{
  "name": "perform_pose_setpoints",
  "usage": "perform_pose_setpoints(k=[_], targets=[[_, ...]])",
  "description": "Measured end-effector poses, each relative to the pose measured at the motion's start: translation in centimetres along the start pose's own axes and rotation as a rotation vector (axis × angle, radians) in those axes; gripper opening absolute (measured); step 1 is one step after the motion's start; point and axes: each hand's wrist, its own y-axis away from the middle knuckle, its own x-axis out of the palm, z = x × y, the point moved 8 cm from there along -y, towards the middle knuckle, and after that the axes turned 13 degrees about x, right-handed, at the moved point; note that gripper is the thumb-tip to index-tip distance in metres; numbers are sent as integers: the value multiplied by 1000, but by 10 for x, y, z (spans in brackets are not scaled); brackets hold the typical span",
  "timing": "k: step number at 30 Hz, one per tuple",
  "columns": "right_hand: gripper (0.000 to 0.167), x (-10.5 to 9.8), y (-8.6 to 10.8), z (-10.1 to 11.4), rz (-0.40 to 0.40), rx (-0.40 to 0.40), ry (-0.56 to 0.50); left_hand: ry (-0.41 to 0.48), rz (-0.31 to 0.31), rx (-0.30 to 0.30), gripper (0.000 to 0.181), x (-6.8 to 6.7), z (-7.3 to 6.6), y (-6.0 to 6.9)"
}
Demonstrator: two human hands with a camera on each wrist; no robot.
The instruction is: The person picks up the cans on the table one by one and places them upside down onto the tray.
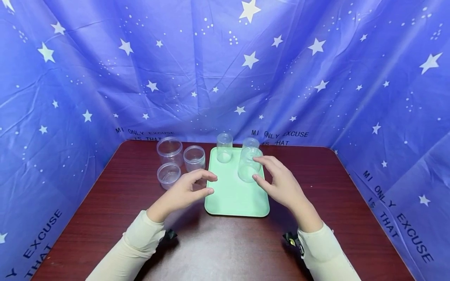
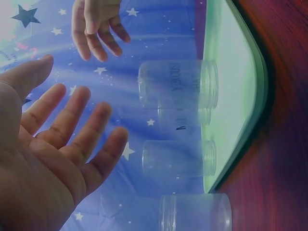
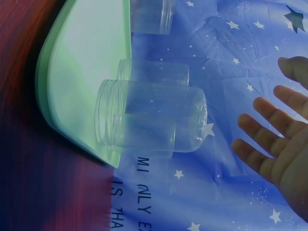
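Note:
Three clear jars stand mouth-down on the green tray (image 1: 233,203): one at back left (image 1: 224,150), one at back right (image 1: 251,142), and a larger one (image 1: 249,168) before it. My right hand (image 1: 284,185) hovers by the larger jar (image 3: 159,106); the right wrist view shows a gap between them, with the right hand's fingers (image 3: 262,132) spread. My left hand (image 1: 181,193) is held above the tray's left edge, palm inward, fingers (image 2: 98,125) apart and holding nothing.
Left of the tray, three open clear jars stand mouth-up on the dark red table (image 1: 112,203): a tall one (image 1: 170,152), a medium one (image 1: 194,158) and a short one (image 1: 169,175). A blue star-patterned cloth (image 1: 197,50) surrounds the table's back and sides.

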Motion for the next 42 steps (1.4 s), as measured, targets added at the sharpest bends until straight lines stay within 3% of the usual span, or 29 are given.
perform_pose_setpoints(k=[16, 26, 32, 42], targets=[[52, 6, 5, -2, 20, 22, 6, -45, -45, -26, 34, -13, 4, 4], [52, 3, 3, 1, 8, 2, 2, -50, -84, -94, 34, -24, 13, 16], [53, 3, 1, 3, 13, -7, -2, -174, -131, -160, 32, -35, 23, 27], [52, 2, 2, 2, 22, 9, -8, -372, -176, -193, 33, -59, 34, 40]])
